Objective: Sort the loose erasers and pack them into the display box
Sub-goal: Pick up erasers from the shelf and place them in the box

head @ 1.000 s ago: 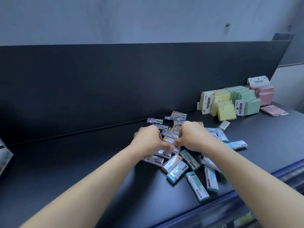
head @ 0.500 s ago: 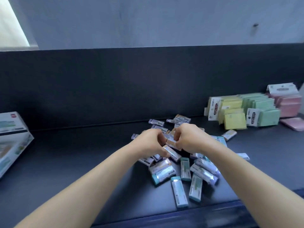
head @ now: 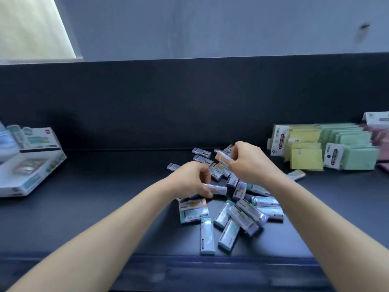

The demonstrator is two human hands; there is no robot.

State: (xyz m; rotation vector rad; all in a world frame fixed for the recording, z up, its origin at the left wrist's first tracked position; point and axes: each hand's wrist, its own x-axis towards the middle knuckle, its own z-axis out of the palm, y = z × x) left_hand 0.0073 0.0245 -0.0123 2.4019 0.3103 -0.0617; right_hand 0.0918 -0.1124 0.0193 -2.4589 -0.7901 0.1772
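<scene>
Head view showed the left hand (head: 189,180) low over the heap of loose erasers (head: 242,216), its fingers curled and its thumb pinching one pale sleeved eraser (head: 216,189) that pointed toward three o'clock. The right hand (head: 250,163) was raised at about one o'clock from the left hand, fingers curled round an orange-tipped eraser (head: 223,158) held clear of the heap, its orange end toward ten o'clock. The rest of the erasers lay scattered on the dark shelf (head: 105,211), most of them at five o'clock from the hands, some overlapping, a few apart at twelve o'clock by the back wall. The display box (head: 31,167) sat open and tilted at nine o'clock, well apart from the heap; its contents were too blurred to tell. Packs of yellow, green and pink sticky notes (head: 328,150) stood at two o'clock.
</scene>
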